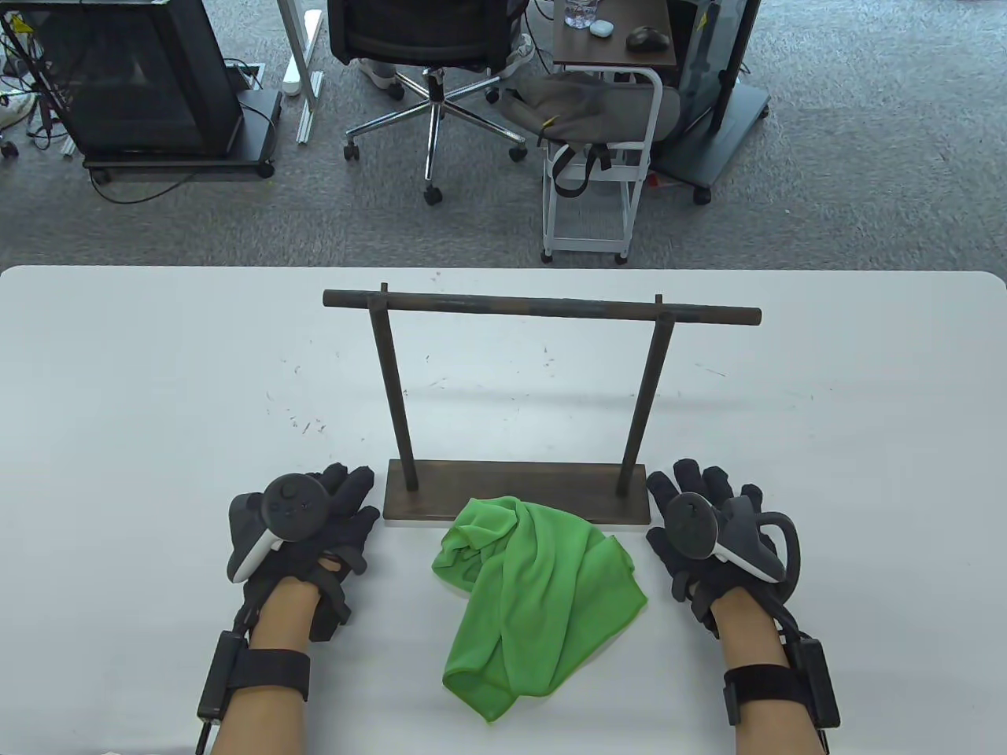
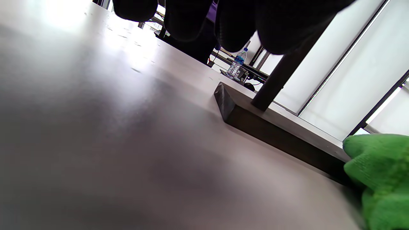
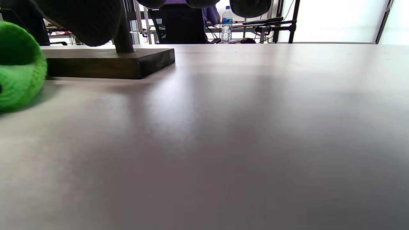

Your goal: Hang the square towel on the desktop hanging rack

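Note:
A crumpled green square towel [image 1: 535,590] lies on the white table [image 1: 157,377], just in front of the dark wooden hanging rack [image 1: 543,307], touching its base [image 1: 515,491]. My left hand [image 1: 338,511] rests flat and empty on the table left of the base. My right hand [image 1: 692,503] rests flat and empty right of it. The left wrist view shows the base [image 2: 271,127], one post and the towel [image 2: 380,172] at the right edge. The right wrist view shows the base [image 3: 105,62] and the towel [image 3: 19,67] at the left.
The rack's top bar spans two thin posts [image 1: 397,393] over the table's middle. Beyond the table's far edge are an office chair [image 1: 433,47], a white cart [image 1: 606,157] and a black cabinet [image 1: 142,79] on the carpet.

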`<state>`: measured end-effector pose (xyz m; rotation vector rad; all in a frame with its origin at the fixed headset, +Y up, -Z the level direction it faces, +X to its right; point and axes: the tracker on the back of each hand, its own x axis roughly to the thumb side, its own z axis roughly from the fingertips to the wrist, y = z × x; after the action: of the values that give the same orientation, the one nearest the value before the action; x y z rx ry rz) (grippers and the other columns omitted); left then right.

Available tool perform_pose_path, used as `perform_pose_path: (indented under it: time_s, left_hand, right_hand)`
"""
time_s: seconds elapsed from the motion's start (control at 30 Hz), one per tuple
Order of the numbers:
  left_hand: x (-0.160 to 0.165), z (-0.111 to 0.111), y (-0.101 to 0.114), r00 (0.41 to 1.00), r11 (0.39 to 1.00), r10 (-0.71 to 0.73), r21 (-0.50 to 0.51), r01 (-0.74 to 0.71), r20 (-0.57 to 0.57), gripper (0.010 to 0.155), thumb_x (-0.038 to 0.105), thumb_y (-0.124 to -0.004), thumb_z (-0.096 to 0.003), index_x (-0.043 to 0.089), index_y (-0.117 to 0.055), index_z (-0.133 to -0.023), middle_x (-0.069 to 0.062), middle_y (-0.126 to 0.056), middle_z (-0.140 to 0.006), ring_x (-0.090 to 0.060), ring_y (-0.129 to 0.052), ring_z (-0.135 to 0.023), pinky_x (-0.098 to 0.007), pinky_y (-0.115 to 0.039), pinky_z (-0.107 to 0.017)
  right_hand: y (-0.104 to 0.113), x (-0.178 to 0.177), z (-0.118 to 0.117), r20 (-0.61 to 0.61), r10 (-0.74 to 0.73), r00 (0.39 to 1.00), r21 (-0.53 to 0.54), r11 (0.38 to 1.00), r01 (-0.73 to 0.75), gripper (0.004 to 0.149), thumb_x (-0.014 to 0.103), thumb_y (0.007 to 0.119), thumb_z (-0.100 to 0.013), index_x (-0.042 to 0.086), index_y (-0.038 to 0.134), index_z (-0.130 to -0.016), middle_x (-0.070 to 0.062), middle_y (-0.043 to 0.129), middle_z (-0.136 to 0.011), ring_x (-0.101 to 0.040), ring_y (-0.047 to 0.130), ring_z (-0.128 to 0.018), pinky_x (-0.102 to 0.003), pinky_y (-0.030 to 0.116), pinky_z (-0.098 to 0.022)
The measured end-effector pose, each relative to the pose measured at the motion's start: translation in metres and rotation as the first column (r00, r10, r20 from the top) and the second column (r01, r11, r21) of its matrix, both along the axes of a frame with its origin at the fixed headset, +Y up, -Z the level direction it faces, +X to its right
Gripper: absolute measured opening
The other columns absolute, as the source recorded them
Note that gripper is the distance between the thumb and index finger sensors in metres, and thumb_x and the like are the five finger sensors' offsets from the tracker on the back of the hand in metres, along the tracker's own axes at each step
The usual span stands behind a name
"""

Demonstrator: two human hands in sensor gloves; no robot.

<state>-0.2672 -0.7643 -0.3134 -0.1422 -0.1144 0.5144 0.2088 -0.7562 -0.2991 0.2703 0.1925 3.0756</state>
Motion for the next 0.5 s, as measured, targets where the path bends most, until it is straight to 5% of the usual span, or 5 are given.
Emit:
perform_pose_path:
  time_s: [0.27,0.4,0.5]
  left_hand:
    - [-0.002,0.004,0.001,1.0,1.0,0.014,-0.007,-0.015,-0.009,0.062,0.042,-0.079,-0.051,0.021,-0.068,-0.108,-0.017,-0.054,-0.112,-0.058,-0.045,-0.104,-0.074,-0.028,-0.064]
    - [-0.002,0.003,0.001,1.0,1.0,0.017,-0.019,-0.017,-0.008,0.062,0.042,-0.079,-0.0511,0.021,-0.068,-0.108,-0.017,-0.054,-0.113,-0.058,-0.044,-0.104,-0.074,-0.028,-0.064]
    - [-0.003,0.003,0.001,1.0,1.0,0.017,-0.021,-0.017,-0.011,0.062,0.042,-0.079,-0.0511,0.021,-0.068,-0.108,-0.017,-0.054,-0.112,-0.058,-0.044,-0.104,-0.074,-0.028,-0.064]
  right_hand:
    - [0.035,-0.047,0.022,-0.257,0.02,0.966,0.139,0.99,0.016,0.054,0.053,0.085,-0.044,0.035,0.068,-0.092,-0.009,0.077,-0.102,-0.038,0.087,-0.085,-0.069,0.061,-0.061]
    - [0.038,-0.081,0.029,-0.481,-0.049,0.875,0.125,0.984,0.124,0.049,0.047,0.088,-0.044,0.035,0.072,-0.089,-0.007,0.08,-0.101,-0.036,0.088,-0.085,-0.069,0.062,-0.062]
    - [0.029,-0.107,0.035,-0.609,-0.105,0.786,-0.013,0.992,0.122,0.061,0.043,0.092,-0.043,0.038,0.061,-0.095,-0.009,0.061,-0.112,-0.042,0.07,-0.098,-0.073,0.053,-0.064]
